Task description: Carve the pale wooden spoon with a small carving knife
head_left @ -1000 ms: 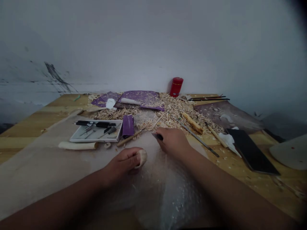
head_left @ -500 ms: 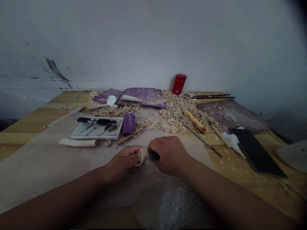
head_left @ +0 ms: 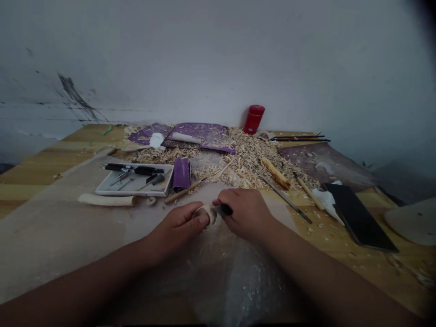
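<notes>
Small wood piece (head_left: 206, 214) gripped by closed left hand (head_left: 177, 222) — black-handled knife (head_left: 225, 209) held in closed right hand (head_left: 244, 214) — bubble wrap (head_left: 245, 281) beneath.

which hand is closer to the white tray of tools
Left. The left hand sits below and to the right of the white tray, not touching it; the right hand is farther right, beyond the left.
</notes>
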A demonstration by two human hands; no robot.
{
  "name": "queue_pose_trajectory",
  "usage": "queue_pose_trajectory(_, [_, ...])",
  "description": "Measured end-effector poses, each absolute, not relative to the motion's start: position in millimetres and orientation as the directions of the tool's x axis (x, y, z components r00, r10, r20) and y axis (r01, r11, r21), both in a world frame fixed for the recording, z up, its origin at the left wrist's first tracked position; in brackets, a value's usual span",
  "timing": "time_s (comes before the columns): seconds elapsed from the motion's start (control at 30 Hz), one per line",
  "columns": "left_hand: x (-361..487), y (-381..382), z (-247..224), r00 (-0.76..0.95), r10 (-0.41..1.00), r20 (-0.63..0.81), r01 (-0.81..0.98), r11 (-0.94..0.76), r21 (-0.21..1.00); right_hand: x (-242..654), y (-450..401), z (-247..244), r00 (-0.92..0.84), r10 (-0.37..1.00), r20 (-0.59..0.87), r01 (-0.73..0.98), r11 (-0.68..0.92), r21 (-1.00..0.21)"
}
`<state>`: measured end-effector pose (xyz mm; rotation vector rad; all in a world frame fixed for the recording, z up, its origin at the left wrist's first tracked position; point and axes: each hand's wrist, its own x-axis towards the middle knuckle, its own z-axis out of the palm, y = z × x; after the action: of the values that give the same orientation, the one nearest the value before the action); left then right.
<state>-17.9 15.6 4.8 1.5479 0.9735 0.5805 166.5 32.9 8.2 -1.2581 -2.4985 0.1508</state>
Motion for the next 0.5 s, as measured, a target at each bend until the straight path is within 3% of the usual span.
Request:
queue_pose_trajectory(0.2, [-16.6,19.4,3.5,0.413,0.899,-0.145,0.418,-0.046,0.907,166.2,36.3,8.8,-0.552,0.81,0.198,0.808,0.578,-0.11])
queue_pose_trajectory(0.5, [-17.3,18.7,2.6,0.459,0.868,-0.191,0.522,-0.09,0.848,156.6,32.5,8.3,-0.596,0.785,0.169,0.799,0.601,0.028])
